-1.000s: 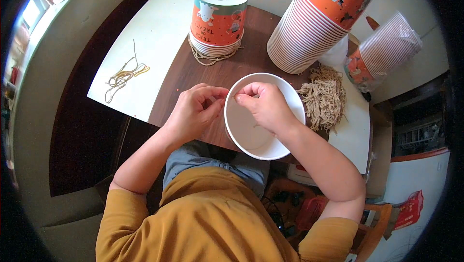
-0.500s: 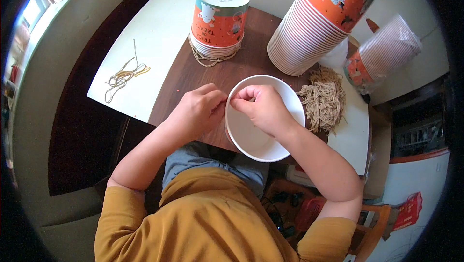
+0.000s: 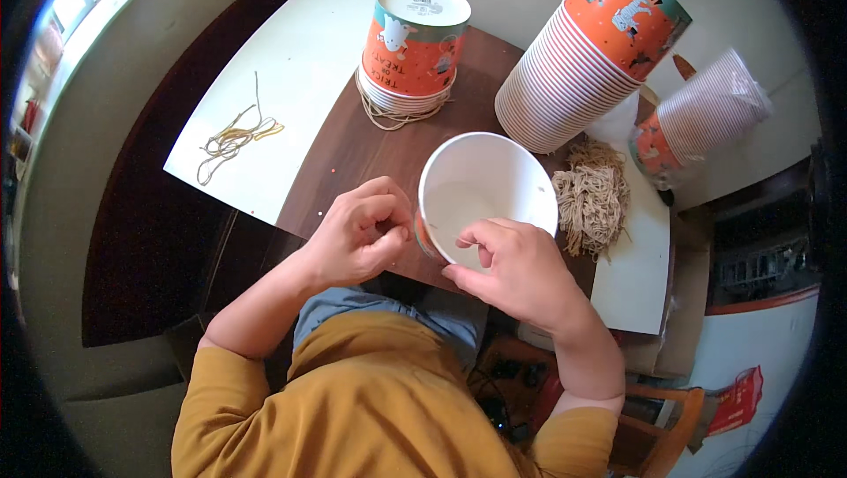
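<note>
A paper bucket (image 3: 520,169), white inside and orange outside, stands mouth up on the brown table at its near edge. My left hand (image 3: 371,226) is just left of the bucket's wall, its fingers curled and the thumb drawn in; whatever they may hold is too small to make out. Over the near right of the rim is my right hand (image 3: 525,270), with thumb and forefinger apart and no object seen between them. Right of the bucket lies a thick bundle of beige strings (image 3: 593,195).
Behind, a short upside-down stack of orange buckets (image 3: 415,59) has strings looped round its base. A tall leaning bucket stack (image 3: 565,76) and a plastic-wrapped stack (image 3: 706,112) occupy the back right. Loose strings (image 3: 231,138) lie on the white left panel (image 3: 265,63).
My right hand has moved from the bucket's left rim toward me, to its near right, and its pinch has opened. My left hand has shifted slightly toward me. The bucket has tilted a little.
</note>
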### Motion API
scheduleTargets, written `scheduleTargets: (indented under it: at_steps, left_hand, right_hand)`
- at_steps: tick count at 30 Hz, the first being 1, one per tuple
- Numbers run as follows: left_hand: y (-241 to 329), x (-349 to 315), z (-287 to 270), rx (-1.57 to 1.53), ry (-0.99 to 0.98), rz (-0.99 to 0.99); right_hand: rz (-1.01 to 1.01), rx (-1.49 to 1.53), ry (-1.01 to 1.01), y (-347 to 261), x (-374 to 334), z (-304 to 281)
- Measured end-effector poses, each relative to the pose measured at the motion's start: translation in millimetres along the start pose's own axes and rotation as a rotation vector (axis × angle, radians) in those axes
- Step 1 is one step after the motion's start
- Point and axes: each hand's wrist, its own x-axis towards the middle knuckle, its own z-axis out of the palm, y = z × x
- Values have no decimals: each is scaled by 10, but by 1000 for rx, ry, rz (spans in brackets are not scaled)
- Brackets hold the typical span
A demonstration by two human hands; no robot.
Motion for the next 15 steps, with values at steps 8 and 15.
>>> scheduleTargets:
  at_steps: [8, 15]
  left_hand:
    - [-96, -69, 122, -693, -119, -185]
    - [-21, -38, 139, -669, 46, -274]
  right_hand:
    - [-5, 97, 45, 12, 47, 44]
    - [-273, 12, 153, -114, 60, -137]
